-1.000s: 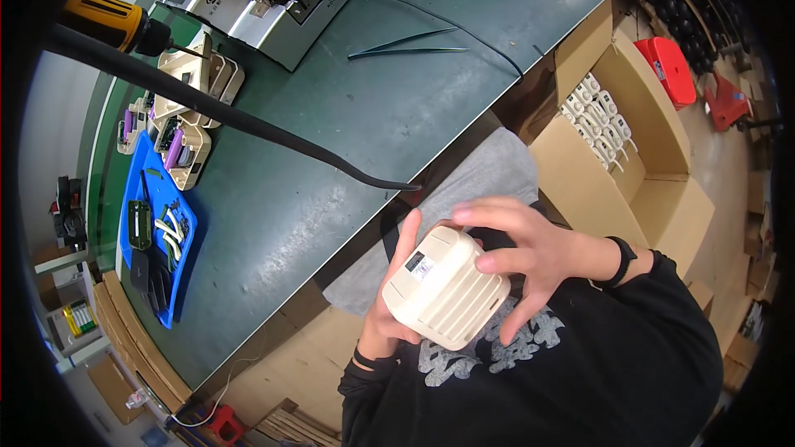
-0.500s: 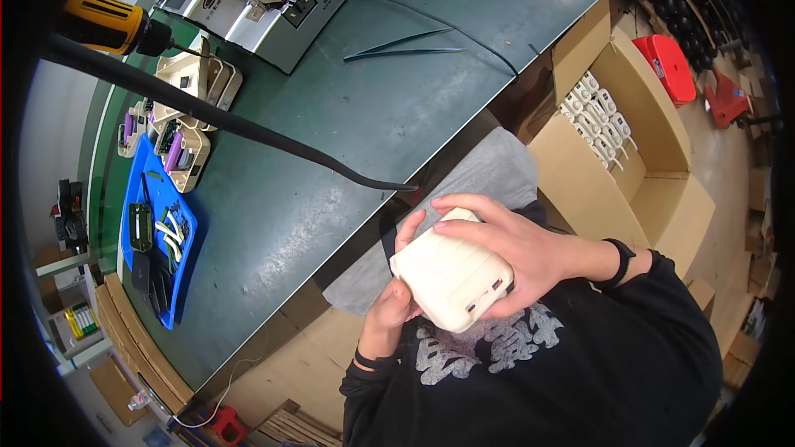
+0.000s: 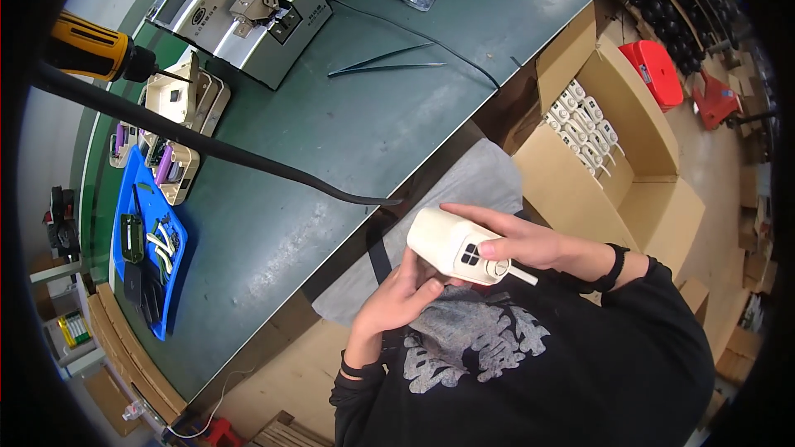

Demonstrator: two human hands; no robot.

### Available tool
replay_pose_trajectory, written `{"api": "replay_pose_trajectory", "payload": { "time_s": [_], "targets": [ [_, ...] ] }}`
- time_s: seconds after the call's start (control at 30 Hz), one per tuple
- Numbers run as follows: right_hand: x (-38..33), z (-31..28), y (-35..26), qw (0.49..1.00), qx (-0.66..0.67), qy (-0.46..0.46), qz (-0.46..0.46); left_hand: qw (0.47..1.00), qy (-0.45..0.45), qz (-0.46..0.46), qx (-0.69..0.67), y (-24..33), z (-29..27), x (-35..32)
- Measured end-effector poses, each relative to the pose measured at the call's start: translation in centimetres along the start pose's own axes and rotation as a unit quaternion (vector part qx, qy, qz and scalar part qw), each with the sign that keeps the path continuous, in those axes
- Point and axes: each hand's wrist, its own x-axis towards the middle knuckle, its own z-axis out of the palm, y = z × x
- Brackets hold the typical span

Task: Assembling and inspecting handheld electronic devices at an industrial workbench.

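You hold one cream plastic device [image 3: 454, 246] close to your chest, off the green worktop [image 3: 348, 124] and above the grey cloth [image 3: 472, 190] on your lap. Your right hand [image 3: 513, 242] wraps over its top and far side, thumb laid beside the small dark buttons on its face; your left hand [image 3: 399, 298] cups it from below, fingers curled against the underside. Both hands are closed on the shell rather than spread. It looks like a light, rigid, hollow moulding with a smooth, somewhat slick skin, so grip the broad body, not the thin white stub [image 3: 522, 275] sticking out at its end, which looks likely to bend or snap. On the worktop you have one grey metal machine [image 3: 248, 12], one yellow-handled power screwdriver [image 3: 95, 48] hanging at the left, one blue tray [image 3: 137, 261] of small parts, one pair of tweezers [image 3: 385, 62], and two cream fixtures [image 3: 186, 128] as far as I can count. One open cardboard box [image 3: 613, 145] at your right holds rows of similar white units, too many and too small to count.
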Motion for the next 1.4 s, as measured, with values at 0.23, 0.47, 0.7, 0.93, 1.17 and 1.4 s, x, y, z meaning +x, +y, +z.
{"api": "replay_pose_trajectory", "payload": {
  "time_s": [0.23, 0.47, 0.7, 0.93, 1.17, 1.4],
  "targets": [
    [-0.2, -1.2, 1.5, 0.995, 0.063, -0.018, 0.071, 0.991, 0.085, -0.084, 0.062, 0.5, 0.6, 0.9],
    [0.0, -1.1, 2.1, 0.984, 0.171, 0.017, 0.055, 0.993, 0.051, -0.063, 0.088, 1.1, 0.5, 1.3],
    [0.3, -0.6, 0.9, 0.999, 0.033, 0.026, 0.022, 0.994, 0.064, -0.041, 0.077, 0.2, 0.9, 1.5],
    [0.4, -0.6, 1.1, 0.999, -0.007, 0.045, 0.018, 0.993, 0.047, -0.064, 0.086, 0.2, 0.6, 1.9],
    [0.4, -0.6, 1.1, 0.999, -0.002, 0.039, 0.029, 0.993, 0.049, -0.06, 0.084, -0.3, 0.5, 1.8],
    [0.8, -0.8, 1.7, 0.994, 0.086, 0.042, 0.05, 0.992, 0.041, -0.076, 0.089, 0.5, 0.3, 1.7]
  ]
}}
